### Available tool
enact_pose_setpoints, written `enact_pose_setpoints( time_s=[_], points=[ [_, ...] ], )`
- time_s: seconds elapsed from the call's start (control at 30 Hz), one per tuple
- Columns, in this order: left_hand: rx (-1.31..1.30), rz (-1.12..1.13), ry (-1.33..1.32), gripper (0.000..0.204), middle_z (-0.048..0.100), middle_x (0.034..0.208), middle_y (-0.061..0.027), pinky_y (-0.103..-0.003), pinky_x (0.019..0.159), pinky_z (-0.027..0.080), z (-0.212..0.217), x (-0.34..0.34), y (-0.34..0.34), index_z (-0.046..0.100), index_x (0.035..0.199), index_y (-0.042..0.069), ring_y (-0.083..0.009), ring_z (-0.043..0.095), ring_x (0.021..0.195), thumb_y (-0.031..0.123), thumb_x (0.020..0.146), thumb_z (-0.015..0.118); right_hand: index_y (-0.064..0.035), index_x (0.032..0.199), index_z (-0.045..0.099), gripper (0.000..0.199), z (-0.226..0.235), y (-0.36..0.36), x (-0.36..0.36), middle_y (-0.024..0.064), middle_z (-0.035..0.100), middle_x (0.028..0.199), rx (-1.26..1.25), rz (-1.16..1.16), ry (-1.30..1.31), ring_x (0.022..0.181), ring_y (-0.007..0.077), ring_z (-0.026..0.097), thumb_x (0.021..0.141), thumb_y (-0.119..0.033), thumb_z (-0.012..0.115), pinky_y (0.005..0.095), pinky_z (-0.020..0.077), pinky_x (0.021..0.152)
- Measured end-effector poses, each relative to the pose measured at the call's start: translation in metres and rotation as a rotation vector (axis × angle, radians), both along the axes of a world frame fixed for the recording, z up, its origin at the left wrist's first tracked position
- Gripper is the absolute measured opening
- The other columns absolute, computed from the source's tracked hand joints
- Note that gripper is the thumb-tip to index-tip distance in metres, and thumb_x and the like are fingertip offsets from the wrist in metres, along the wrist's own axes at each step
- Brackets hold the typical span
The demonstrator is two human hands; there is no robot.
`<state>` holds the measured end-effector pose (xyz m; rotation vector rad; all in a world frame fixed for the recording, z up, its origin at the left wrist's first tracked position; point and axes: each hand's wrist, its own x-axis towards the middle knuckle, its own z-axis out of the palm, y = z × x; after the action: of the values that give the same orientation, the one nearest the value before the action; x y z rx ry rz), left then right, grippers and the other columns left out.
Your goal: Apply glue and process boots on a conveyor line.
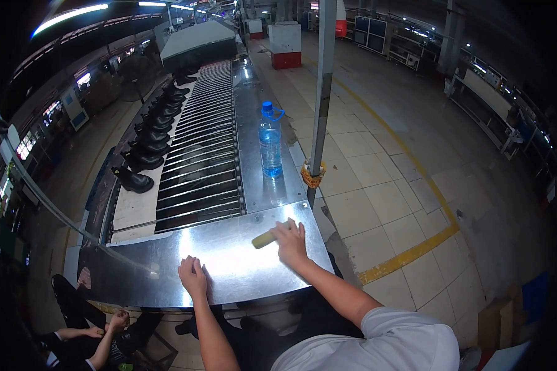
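Note:
My right hand (pixel 292 242) is closed around one end of a short, yellow-green, rounded bar (pixel 264 240). The bar's free end points left, over the shiny metal table top (pixel 229 247). My left hand (pixel 194 276) rests near the table's front edge with its fingers curled in. Whatever those fingers might hold is hidden. A clear plastic bottle (pixel 270 145) with a blue cap and blue carrying loop stands upright beyond my right hand, partly filled with clear liquid.
A roller conveyor (pixel 204 142) runs away from the table. Black ankle boots (pixel 134 179) line its left side on a pale belt (pixel 136 210). A metal post (pixel 323 93) rises at right. At lower left, another person's hands (pixel 114 324) are close together.

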<state>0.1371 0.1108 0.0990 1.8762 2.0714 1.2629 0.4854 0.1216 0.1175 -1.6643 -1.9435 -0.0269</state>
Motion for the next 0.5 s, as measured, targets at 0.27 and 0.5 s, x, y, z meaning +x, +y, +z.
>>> enact_pose_setpoints(
  time_s=[0.27,0.5],
  points=[
    [0.042,0.009,0.045,0.021,0.073,0.119,-0.0176,-0.049,0.111,0.040,0.003,0.001,0.001,0.075,0.106,0.002,-0.0405,0.061,0.125,0.019,0.097,0.065,-0.0108,0.119,0.072,0.035,0.012,-0.004,-0.006,0.0165,0.057,0.144,0.019,0.092,0.170,0.145,0.0430,0.039,0.093,-0.034,0.069,0.0584,0.0282,0.118],
    [0.044,-0.018,0.004,0.020,0.072,0.116,-0.0145,-0.052,0.114,0.035,-0.001,-0.003,0.002,0.071,0.104,0.003,-0.0414,0.058,0.125,0.019,0.099,0.060,-0.0084,0.113,0.074,0.029,0.006,0.001,0.005,0.0188,0.052,0.149,-0.023,0.492,0.284,0.147,0.0423,0.037,0.090,-0.026,0.074,0.0523,0.0302,0.121]
  ],
)
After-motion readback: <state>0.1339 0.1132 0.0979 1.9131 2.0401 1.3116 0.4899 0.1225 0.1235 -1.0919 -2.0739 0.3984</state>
